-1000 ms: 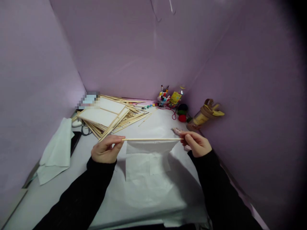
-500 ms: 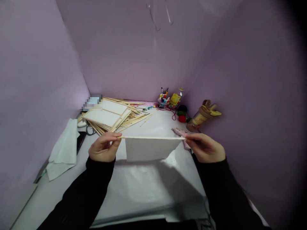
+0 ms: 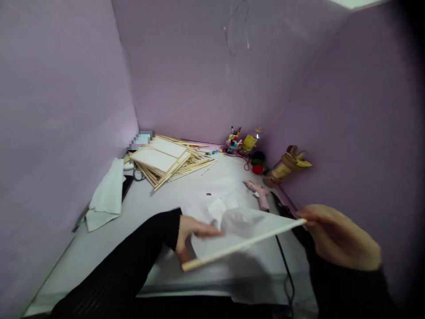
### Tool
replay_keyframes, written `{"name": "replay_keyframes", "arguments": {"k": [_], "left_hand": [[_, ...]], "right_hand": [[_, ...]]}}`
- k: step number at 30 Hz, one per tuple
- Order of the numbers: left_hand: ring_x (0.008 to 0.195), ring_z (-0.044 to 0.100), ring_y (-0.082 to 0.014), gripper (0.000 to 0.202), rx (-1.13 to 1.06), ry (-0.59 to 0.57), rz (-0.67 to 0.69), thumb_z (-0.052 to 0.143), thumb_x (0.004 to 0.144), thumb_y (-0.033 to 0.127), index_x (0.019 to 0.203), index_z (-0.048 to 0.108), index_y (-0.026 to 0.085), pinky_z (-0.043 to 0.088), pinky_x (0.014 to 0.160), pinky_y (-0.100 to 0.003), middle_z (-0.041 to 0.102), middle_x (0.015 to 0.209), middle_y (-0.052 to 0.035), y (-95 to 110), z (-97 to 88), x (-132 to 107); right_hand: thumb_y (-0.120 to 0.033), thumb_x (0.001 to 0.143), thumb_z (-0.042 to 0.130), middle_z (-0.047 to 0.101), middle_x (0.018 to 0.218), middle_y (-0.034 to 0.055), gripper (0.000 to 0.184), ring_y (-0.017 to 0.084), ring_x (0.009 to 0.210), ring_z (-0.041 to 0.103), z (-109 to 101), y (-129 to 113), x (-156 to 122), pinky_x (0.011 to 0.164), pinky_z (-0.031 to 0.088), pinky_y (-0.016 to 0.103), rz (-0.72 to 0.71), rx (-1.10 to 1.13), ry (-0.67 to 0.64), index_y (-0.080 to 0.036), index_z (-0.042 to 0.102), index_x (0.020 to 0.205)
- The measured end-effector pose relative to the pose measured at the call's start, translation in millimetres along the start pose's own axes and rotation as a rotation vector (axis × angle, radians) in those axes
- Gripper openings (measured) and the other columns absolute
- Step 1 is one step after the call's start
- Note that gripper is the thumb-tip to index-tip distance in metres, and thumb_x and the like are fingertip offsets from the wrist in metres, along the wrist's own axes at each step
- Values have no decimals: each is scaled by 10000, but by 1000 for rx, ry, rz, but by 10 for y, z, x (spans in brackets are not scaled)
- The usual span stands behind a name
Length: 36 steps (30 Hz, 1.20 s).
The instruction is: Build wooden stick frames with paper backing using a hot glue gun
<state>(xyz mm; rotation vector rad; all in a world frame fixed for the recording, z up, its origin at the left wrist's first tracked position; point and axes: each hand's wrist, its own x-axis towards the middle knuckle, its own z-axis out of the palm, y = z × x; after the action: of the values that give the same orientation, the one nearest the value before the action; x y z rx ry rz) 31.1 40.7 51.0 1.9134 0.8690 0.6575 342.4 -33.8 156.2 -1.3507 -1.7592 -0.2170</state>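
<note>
A thin pale wooden stick (image 3: 244,244) slants across the view, with a white sheet (image 3: 212,246) along it reaching away over the table. My right hand (image 3: 341,239) pinches the stick's upper right end between thumb and fingers. At the lower left end, my left hand (image 3: 195,232) has its fingers stretched out over the sheet and its thumb apart, close to the stick's tip. Whether that thumb presses on the stick is unclear. Beyond the sheet lies a pink glue gun (image 3: 260,193) with a red light, its black cord (image 3: 286,270) running toward the front edge.
At the back left, white panels with stick frames (image 3: 161,155) rest on a pile of wooden sticks (image 3: 195,168). A white cloth (image 3: 108,195) lies at left. Markers (image 3: 234,141), yarn (image 3: 257,168) and a tilted brown-topped container (image 3: 282,168) stand near the right wall.
The stick went from level to slanted, its left end now lower and nearer. My left hand left its pinch there and spread over the sheet; my right hand moved right. The view shifted.
</note>
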Motion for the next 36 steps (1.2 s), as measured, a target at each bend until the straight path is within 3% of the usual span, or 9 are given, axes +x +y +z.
{"name": "replay_keyframes", "arguments": {"k": [3, 4, 6, 10, 14, 20, 28, 32, 36], "left_hand": [[634, 676, -224, 700, -349, -629, 13, 829, 405, 519, 1043, 682, 270, 523, 604, -314, 719, 698, 24, -99, 93, -89], [643, 675, -232, 695, -429, -688, 1, 803, 384, 585, 990, 697, 262, 523, 585, -323, 723, 709, -6, -158, 36, -49], [573, 650, -201, 646, -482, -508, -92, 758, 436, 618, 959, 689, 245, 497, 499, -291, 710, 670, -25, -291, -166, 111], [482, 568, -118, 246, -229, 59, -303, 652, 650, 423, 719, 633, 189, 393, 406, -199, 647, 581, -11, -543, -616, 481], [472, 539, -121, 195, 39, 266, -378, 555, 715, 366, 677, 614, 185, 411, 431, -227, 620, 566, -10, -718, -826, 581], [793, 619, -193, 132, 638, 154, -188, 592, 724, 210, 807, 694, 196, 475, 774, -301, 678, 817, -52, -716, -698, 580], [944, 615, -275, 311, 983, -223, -570, 431, 856, 199, 1130, 577, 200, 451, 785, -375, 658, 1016, -115, -191, -256, 487], [978, 610, -279, 335, 969, -289, -690, 370, 885, 231, 1166, 552, 226, 434, 807, -364, 625, 1150, -113, 7, -171, 482], [915, 624, -288, 356, 967, -295, -695, 323, 892, 219, 1144, 573, 207, 432, 748, -347, 650, 1063, -119, 52, -174, 508]], "right_hand": [[-233, 786, 606, 643, 712, 40, 106, 199, 606, 604, -106, 109, -29, 574, 481, 323, 118, 5, 17, -336, 633, 784], [-248, 792, 598, 632, 697, 40, 81, 193, 602, 593, -81, 152, -35, 580, 475, 319, 154, 23, -12, -317, 629, 763], [-276, 799, 575, 616, 682, 35, 78, 178, 608, 573, 71, 251, -56, 592, 461, 309, 185, 84, -152, -271, 622, 737], [-286, 785, 526, 624, 678, 41, 138, 174, 602, 557, 674, 477, -174, 554, 435, 297, 253, 106, -473, -209, 620, 721], [-218, 775, 510, 656, 737, 58, 140, 194, 691, 593, 1276, 678, -295, 667, 474, 323, 357, -24, -615, -192, 645, 748], [-202, 806, 504, 668, 893, 90, 195, 212, 826, 611, 1610, 822, -377, 791, 481, 336, 360, -217, -600, -161, 685, 868], [-101, 788, 419, 660, 940, 113, 390, 221, 929, 598, 1516, 702, -703, 840, 504, 339, 177, -176, -498, -128, 594, 1135], [-102, 803, 398, 668, 962, 111, 416, 219, 954, 597, 1539, 698, -755, 851, 510, 331, 166, -195, -518, -123, 561, 1185], [-113, 817, 388, 690, 935, 102, 411, 225, 959, 604, 1574, 712, -759, 838, 515, 334, 157, -258, -544, -132, 561, 1189]]}}
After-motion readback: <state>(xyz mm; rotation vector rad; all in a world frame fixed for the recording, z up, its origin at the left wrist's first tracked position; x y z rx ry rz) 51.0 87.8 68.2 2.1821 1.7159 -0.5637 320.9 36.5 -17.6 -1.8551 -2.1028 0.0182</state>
